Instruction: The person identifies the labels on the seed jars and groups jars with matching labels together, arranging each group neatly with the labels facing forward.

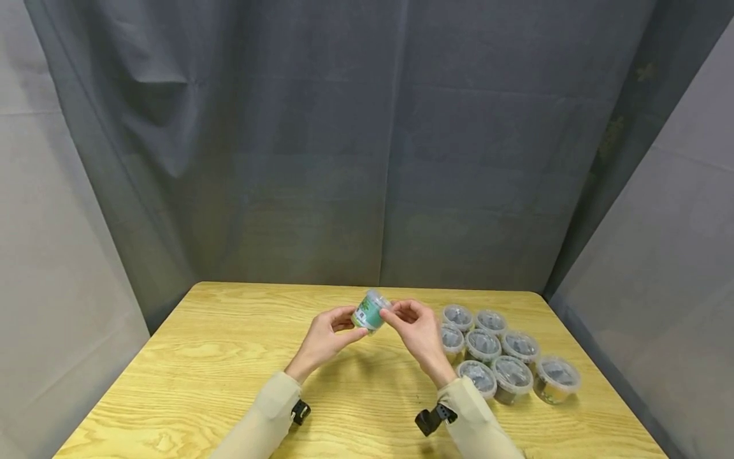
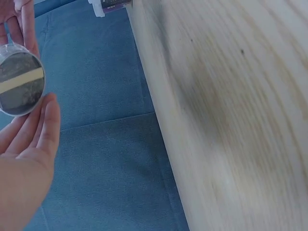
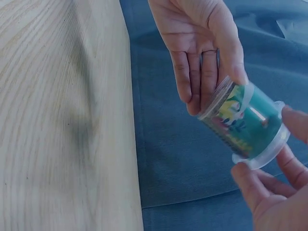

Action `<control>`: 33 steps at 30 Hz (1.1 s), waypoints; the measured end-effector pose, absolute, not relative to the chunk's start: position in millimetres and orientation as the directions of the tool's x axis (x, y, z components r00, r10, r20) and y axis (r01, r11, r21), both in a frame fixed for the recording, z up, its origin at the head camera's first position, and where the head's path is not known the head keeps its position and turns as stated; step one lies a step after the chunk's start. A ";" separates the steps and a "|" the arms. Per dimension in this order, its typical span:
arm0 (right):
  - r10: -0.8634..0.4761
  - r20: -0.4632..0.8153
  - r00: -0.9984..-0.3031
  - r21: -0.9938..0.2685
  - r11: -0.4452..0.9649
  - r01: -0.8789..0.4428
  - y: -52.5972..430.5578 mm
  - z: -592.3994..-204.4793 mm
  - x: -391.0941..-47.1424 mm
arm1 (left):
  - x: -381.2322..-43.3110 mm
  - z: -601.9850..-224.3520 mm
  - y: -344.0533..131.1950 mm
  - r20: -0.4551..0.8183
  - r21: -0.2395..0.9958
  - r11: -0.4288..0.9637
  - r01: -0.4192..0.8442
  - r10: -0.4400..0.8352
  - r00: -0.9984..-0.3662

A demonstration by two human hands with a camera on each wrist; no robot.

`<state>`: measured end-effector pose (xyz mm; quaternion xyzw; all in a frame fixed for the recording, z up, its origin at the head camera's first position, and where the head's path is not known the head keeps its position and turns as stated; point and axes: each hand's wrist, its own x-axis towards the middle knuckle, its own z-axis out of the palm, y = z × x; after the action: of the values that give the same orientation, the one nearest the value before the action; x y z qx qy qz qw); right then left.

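Note:
A small clear plastic tub (image 1: 367, 313) with a green printed label is held tilted above the table, between both hands. My left hand (image 1: 323, 338) grips its lower part, the thumb below and the fingers behind. The right hand (image 1: 417, 331) pinches the clear lid end between thumb and fingers. Seen from the right wrist, the lid's rim (image 3: 264, 153) sits on the tub, with right fingertips (image 3: 246, 174) against it. The left wrist view shows the tub's round base (image 2: 20, 94), dark inside with a pale strip across it.
Several lidded plastic tubs (image 1: 483, 344) stand grouped on the right of the wooden table (image 1: 229, 357), close beside the right forearm. A dark grey curtain (image 1: 321, 159) hangs behind the table, with pale cloth walls at both sides.

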<state>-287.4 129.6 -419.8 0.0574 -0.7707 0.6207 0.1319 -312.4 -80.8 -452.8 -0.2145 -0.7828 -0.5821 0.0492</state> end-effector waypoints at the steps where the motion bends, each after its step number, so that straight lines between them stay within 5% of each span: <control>1: 0.071 0.269 -0.961 -0.944 0.217 -0.248 129.2 -419.5 -287.6 | -312.1 -452.8 -80.5 0.331 0.888 0.235 0.394 0.265 -0.905; 33: 0.110 0.262 -0.959 -0.942 0.243 -0.230 123.0 -418.5 -290.2 | -308.6 -448.4 -78.2 0.437 0.808 0.340 0.481 0.201 -0.877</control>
<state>-290.2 123.0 -418.5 0.0388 -0.7761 0.6140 0.1384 -308.6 -78.2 -448.4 -0.2111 -0.8080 -0.5342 0.1310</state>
